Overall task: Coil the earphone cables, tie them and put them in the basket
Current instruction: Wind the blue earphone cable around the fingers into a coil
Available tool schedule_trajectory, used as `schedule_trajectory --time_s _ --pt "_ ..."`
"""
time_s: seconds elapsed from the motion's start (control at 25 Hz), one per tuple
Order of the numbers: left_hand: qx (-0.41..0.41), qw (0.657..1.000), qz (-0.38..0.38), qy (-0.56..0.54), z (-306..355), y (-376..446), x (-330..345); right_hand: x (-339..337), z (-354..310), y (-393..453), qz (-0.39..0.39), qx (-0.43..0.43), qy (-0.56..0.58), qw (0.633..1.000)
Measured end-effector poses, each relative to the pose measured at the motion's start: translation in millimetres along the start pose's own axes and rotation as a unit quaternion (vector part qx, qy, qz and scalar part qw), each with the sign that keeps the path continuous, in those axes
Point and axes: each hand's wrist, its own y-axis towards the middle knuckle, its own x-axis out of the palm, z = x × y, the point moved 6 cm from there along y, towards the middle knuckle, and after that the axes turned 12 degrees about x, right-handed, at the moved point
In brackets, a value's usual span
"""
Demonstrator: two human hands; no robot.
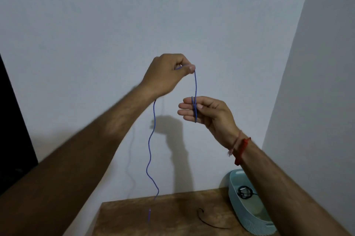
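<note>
A blue earphone cable [150, 151] hangs in the air in front of the wall. My left hand [165, 74] is raised and pinches the cable between thumb and forefinger. From there the cable drops to my right hand [207, 112], where a couple of loops wrap around the extended fingers and the thumb presses them. The cable's long free end dangles from behind my left hand down to the wooden table [172, 216], its plug blurred near the table's surface. The light blue basket [247, 220] stands at the table's right, with a coiled black earphone cable [244, 192] inside.
A loose black cable [206, 220] lies on the table left of the basket. The white wall is right behind the table. A dark panel [11, 130] stands at the far left.
</note>
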Motion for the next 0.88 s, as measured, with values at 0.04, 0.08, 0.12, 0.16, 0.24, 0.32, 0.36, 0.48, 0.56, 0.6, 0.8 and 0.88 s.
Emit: schedule_trajectory --time_s 0.04,0.08,0.12,0.16,0.24,0.32,0.36,0.48,0.56,0.6,0.8,0.88 --pt "-0.021 1.000 -0.007 -0.022 -13 6 6 6 -1 -3 -0.008 0.000 0.026 1.000" --pt "-0.043 0.998 -0.009 -0.046 -28 8 14 11 -4 -5 -0.013 -0.004 0.042 0.999" --pt "-0.063 0.996 -0.012 -0.066 -42 4 23 13 -6 -7 -0.013 -0.010 0.053 0.998" --pt "-0.085 0.993 -0.016 -0.085 -54 -5 34 15 -10 -8 -0.013 -0.016 0.065 0.998" --pt "-0.126 0.984 -0.024 -0.125 -71 -30 60 14 -19 -9 -0.011 -0.025 0.104 0.994" --pt "-0.198 0.961 -0.032 -0.191 -78 -66 84 9 -26 -6 -0.012 -0.027 0.154 0.988" --pt "-0.225 0.949 -0.041 -0.218 -77 -85 94 5 -29 -4 -0.009 -0.025 0.172 0.985" --pt "-0.213 0.950 -0.074 -0.217 -64 -130 107 -17 -32 8 0.008 -0.008 0.212 0.977" --pt "-0.161 0.969 -0.089 -0.163 -47 -147 97 -34 -31 17 0.035 0.003 0.200 0.979" --pt "-0.122 0.981 -0.092 -0.123 -36 -149 88 -42 -29 20 0.055 0.009 0.176 0.983" --pt "0.075 0.995 -0.037 0.053 30 -91 16 -34 -14 21 0.072 0.028 -0.007 0.997" --pt "0.087 0.993 -0.017 0.078 36 -46 -2 -17 -10 14 0.032 0.026 -0.039 0.998"
